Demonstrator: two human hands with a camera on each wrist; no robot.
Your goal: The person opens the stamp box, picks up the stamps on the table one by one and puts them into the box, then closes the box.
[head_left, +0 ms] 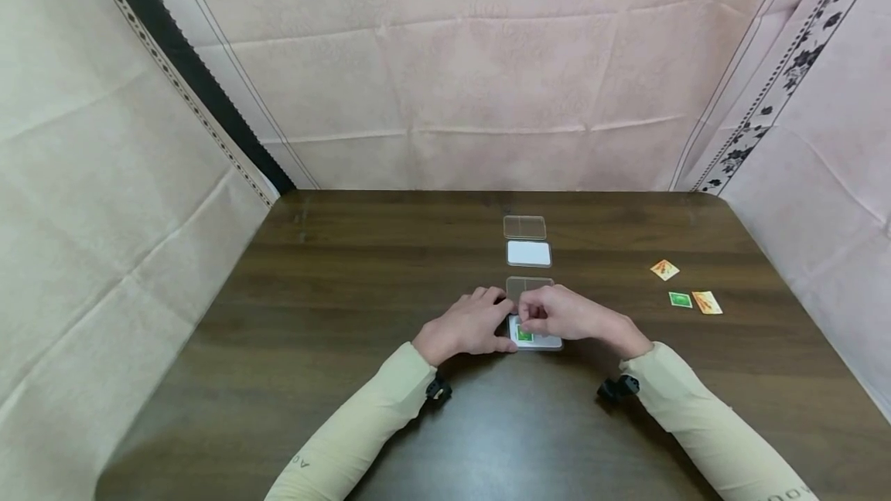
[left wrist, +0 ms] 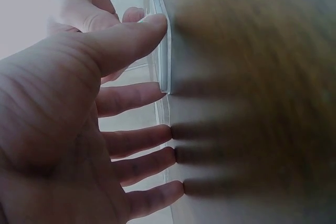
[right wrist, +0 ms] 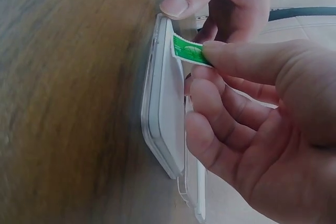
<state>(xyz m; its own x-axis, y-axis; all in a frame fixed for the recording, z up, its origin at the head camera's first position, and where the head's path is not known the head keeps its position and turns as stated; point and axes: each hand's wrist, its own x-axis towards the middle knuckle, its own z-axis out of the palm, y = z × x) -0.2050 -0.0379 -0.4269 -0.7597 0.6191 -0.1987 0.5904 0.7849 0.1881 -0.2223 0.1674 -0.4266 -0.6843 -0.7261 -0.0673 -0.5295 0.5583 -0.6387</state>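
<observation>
A flat white case point(head_left: 550, 343) with a clear panel point(head_left: 530, 283) at its far side lies before me, partly hidden by my hands. My right hand point(head_left: 567, 311) pinches a small green stamp point(right wrist: 188, 51) between thumb and forefinger. In the right wrist view the stamp stands tilted, its lower edge at the case's white surface. My left hand point(head_left: 469, 325) rests at the case's left side. Its thumb point(left wrist: 152, 27) touches the near corner and its forefinger point(left wrist: 131, 98) the far one, while the other fairly straight fingers reach down to the table.
Farther back on the brown table point(head_left: 348, 292) lies a second white case point(head_left: 528, 253) with a clear panel point(head_left: 525, 226) behind it. To the right are two orange stamps, one farther back point(head_left: 664, 270) and one nearer point(head_left: 707, 302), and a green stamp point(head_left: 680, 300). Pale cloth hangs around the table.
</observation>
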